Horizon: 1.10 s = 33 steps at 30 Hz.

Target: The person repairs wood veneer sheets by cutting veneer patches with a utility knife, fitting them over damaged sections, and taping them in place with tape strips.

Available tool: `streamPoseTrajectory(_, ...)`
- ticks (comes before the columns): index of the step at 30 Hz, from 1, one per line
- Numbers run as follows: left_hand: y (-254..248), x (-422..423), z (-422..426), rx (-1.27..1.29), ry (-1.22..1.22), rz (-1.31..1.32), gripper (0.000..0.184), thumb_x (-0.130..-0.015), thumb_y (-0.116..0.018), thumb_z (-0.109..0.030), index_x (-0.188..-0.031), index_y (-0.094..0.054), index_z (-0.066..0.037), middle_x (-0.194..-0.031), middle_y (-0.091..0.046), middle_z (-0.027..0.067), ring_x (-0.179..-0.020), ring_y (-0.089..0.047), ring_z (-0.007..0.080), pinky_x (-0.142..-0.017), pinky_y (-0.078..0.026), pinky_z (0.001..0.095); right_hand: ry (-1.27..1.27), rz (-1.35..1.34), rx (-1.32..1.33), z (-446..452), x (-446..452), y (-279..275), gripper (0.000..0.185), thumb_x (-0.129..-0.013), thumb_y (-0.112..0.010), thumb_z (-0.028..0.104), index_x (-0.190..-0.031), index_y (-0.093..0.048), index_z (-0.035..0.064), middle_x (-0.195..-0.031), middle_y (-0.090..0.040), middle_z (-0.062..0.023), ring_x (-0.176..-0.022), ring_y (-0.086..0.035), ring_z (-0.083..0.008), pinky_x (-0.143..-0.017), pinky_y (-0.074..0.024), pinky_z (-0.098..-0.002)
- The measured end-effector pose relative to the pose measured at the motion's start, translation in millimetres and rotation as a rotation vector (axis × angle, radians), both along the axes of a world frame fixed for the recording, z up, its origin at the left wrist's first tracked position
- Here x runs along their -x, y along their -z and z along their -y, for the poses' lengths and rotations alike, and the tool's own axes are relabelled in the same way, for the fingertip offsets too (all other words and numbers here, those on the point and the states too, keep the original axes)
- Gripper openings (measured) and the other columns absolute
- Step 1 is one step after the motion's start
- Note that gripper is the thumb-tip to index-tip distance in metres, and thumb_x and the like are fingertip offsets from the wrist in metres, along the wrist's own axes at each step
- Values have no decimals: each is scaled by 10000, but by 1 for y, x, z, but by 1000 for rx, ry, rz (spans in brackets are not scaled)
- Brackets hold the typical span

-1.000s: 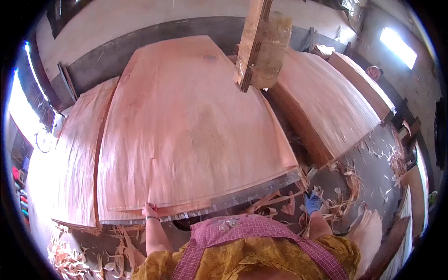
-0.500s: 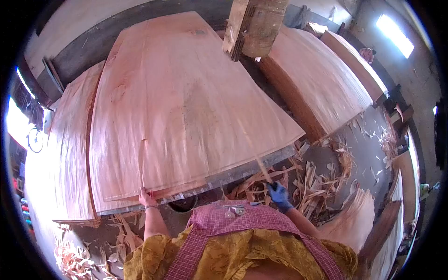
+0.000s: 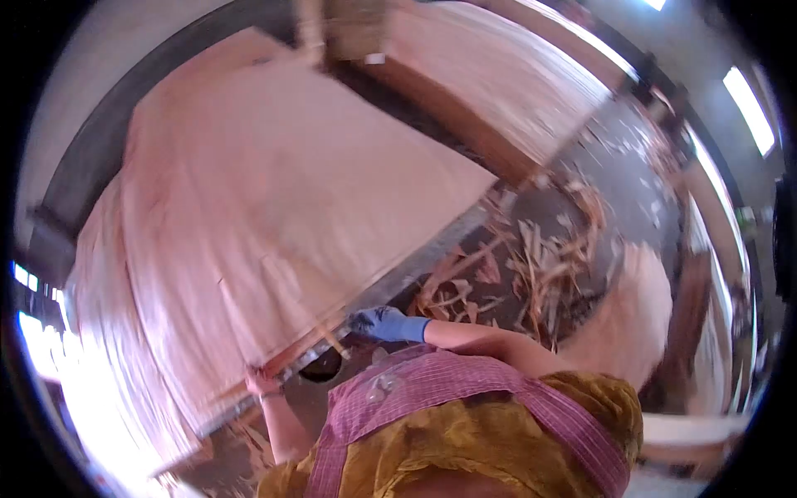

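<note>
A large pinkish wood veneer sheet (image 3: 274, 191) lies on top of a wide stack, its near edge running along the stack's front. My bare left hand (image 3: 264, 382) is closed on the sheet's near edge, at the lower left. On my right hand (image 3: 386, 324) is a blue glove with dark fingers. It is closed around a thin wooden stick (image 3: 334, 339) near its lower end. The stick slants up and leftward over the sheet, blurred by motion. The right fingertips are partly hidden.
Another veneer stack (image 3: 498, 75) stands at the back right, beyond a dark gap and a wooden post (image 3: 355, 29). Veneer scraps (image 3: 540, 266) litter the floor. A curved veneer piece (image 3: 631, 307) lies close to my right elbow. A dark round opening (image 3: 321, 365) shows below the stack's edge.
My view has turned, and the stacks appear tilted. My gloved right hand has come leftward with the stick, nearer to my left hand, which stays on the sheet's edge.
</note>
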State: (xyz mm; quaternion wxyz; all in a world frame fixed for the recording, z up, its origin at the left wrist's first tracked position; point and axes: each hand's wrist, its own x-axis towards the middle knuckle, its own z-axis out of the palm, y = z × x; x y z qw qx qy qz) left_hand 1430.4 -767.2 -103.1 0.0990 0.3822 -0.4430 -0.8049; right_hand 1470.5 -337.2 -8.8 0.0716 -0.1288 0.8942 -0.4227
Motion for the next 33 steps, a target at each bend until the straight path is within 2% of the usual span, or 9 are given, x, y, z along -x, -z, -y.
streamPoseTrajectory(3,17,-5,15,204,293,-110,271,-928,-559,-206,-1112,-597,-10,-981,-681,170,-915,-649,301,-764,-543,425,106,95,-27,-53,-28,1,397,-943,-528,447,-1081,-653,96,-991,-674,-195,-925,-645,-392,-777,-501,-471)
streamPoseTrajectory(10,-48,14,-197,1473,286,56,328,-895,-540,-99,-1206,-548,6,-1109,-626,164,-949,-627,325,-828,-520,432,662,362,44,-221,-139,5,423,-831,-594,455,-909,-667,45,-889,-670,-220,-846,-653,-394,-766,-497,-483)
streamPoseTrajectory(13,-77,37,-329,1529,668,-267,370,-882,-532,-53,-1246,-527,14,-1164,-603,161,-964,-618,336,-855,-511,435,1005,269,-9,-297,-201,98,374,-831,-619,427,-910,-677,66,-939,-668,-195,-896,-645,-384,-803,-499,-472)
streamPoseTrajectory(19,-116,69,-629,1916,1496,-908,542,-906,-570,-144,-1405,-404,-11,-1431,-430,226,-1341,-384,389,-1132,-300,459,1977,525,-139,-481,-448,108,426,-848,-581,282,-1192,-599,32,-1250,-523,-299,-1216,-489,-412,-1045,-385,-458)
streamPoseTrajectory(20,-117,72,-671,1908,1566,-949,556,-909,-573,-154,-1413,-391,-7,-1442,-413,232,-1356,-358,394,-1142,-278,465,1818,869,-533,-501,-503,149,488,-846,-601,302,-1286,-581,91,-1418,-413,-297,-1313,-414,-420,-1103,-325,-482)
streamPoseTrajectory(22,-110,88,-730,1929,1640,-978,589,-911,-580,-175,-1432,-363,-7,-1462,-380,246,-1378,-323,401,-1150,-259,474,2108,746,-932,-496,-590,165,527,-862,-632,420,-1356,-548,257,-1522,-273,-290,-1357,-344,-456,-1108,-281,-558)
streamPoseTrajectory(25,-87,106,-800,1951,1649,-914,593,-933,-566,-265,-1439,-380,-20,-1459,-381,261,-1371,-327,399,-1127,-283,491,2344,1043,-605,-489,-632,126,400,-938,-546,399,-1282,-574,197,-1381,-435,-253,-1252,-443,-422,-1064,-353,-508)
streamPoseTrajectory(28,-80,123,-836,2056,2187,-572,548,-955,-522,-349,-1394,-459,-27,-1406,-454,252,-1303,-408,404,-1087,-327,502,2295,1206,-531,-469,-653,164,317,-921,-577,320,-1188,-577,150,-1256,-512,-203,-1147,-517,-368,-931,-458,-483)
streamPoseTrajectory(33,-62,109,-860,1917,2140,-573,531,-955,-508,-421,-1320,-538,-37,-1286,-559,198,-1179,-517,392,-1001,-409,498,2156,889,-619,-476,-597,126,264,-921,-586,271,-1097,-545,78,-1096,-568,-177,-998,-592,-360,-828,-511,-462)
